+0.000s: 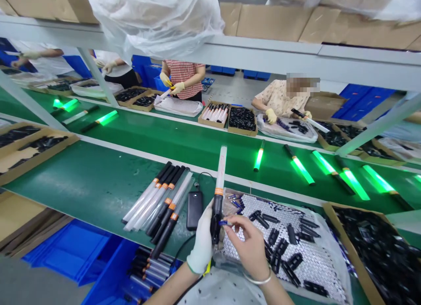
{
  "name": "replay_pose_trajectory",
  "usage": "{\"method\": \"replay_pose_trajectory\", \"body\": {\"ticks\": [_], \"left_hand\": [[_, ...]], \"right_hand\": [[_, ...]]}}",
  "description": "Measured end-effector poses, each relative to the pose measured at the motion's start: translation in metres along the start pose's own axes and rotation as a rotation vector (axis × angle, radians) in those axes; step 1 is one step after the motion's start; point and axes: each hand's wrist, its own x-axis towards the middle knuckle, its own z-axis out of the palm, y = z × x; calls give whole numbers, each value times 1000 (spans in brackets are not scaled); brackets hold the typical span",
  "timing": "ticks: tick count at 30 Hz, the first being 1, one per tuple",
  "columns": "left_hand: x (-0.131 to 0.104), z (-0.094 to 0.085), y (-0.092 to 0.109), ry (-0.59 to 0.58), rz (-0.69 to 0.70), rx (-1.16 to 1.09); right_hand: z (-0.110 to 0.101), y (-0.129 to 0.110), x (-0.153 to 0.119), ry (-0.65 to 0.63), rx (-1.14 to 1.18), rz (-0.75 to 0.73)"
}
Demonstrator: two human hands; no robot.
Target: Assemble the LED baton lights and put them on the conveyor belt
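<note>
Glowing green wands (301, 169) on conveyor (184, 142)

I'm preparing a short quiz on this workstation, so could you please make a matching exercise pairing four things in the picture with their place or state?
Things:
1. left hand
2. right hand
3. power bank
4. lit wands

Place or state:
A. glowing green on the belt's far lane
B. lying flat and black beside a row of unlit wands
C. gloved in white, gripping the black handle of an upright wand
D. bare, with a bracelet at the wrist, pinching a small blue-tipped part against the handle

Pairs: 1-C, 2-D, 3-B, 4-A
</note>
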Motion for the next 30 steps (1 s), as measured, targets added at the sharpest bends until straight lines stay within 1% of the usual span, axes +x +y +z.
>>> {"method": "replay_pose_trajectory", "body": {"ticks": [1, 3, 5, 10, 12, 15, 19, 22, 24, 26, 28, 29, 30], "left_hand": [[1, 0, -7, 6, 26, 29], [2, -1, -19, 18, 51, 92], [1, -3, -28, 39, 51, 142], [-1, 2, -37, 118, 58, 179], [-3, 5, -39, 124, 20, 150], [-5, 10, -42, 98, -72, 93], [-9, 17, -38, 49, -116, 62], [-14, 21, -30, -17, -160, 17], [-18, 20, -24, -56, -211, -22], [-22, 17, -18, -66, -289, -46], [-23, 12, -12, -71, -348, -32], [-23, 10, -9, -78, -354, -6], [-23, 7, -6, -87, -345, 31]], "right_hand": [[0, -7, -3, -1, -46, -77], [0, -12, -7, -30, -135, -212], [-4, -11, -10, -59, -202, -286], [-19, -3, -16, -132, -290, -327], [-23, -1, -15, -131, -288, -337], [-26, 0, -11, -97, -287, -339], [-22, -2, -10, -83, -256, -246], [-16, -4, -13, -60, -187, -130], [-14, 2, -13, -54, -163, -42], [-16, 18, -7, -77, -190, 58], [-20, 45, 9, -149, -314, 171], [-21, 62, 19, -197, -412, 227], [-20, 78, 30, -283, -526, 271]]}}
